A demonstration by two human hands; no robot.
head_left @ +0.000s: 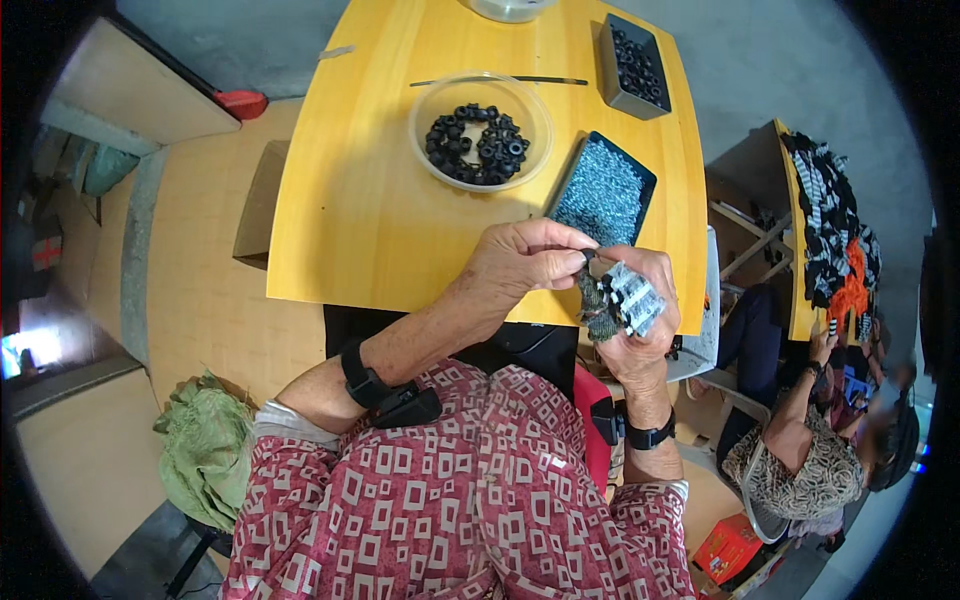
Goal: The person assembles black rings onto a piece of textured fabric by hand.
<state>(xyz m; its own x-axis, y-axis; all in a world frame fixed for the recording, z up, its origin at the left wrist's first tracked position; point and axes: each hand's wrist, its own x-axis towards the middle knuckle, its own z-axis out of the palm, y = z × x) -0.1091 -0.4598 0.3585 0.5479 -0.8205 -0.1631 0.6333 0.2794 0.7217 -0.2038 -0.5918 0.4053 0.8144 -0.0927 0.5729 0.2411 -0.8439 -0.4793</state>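
Right of the frame's centre, the right hand (pixel 648 348) clasps a dark bundle (pixel 599 320), probably steadying it, while the left hand (pixel 510 262) pinches a small black piece (pixel 589 257), with bowl (pixel 542 143) and beads (pixel 602 190) handily above.

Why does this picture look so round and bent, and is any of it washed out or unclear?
Head view: black surrounds a rounded picture, and the yellow table's right edge bows outward, as wide fisheye lenses do; head view, far left: a bright patch looks washed out; head view, centre: the left hand and right hand look fairly sharp.
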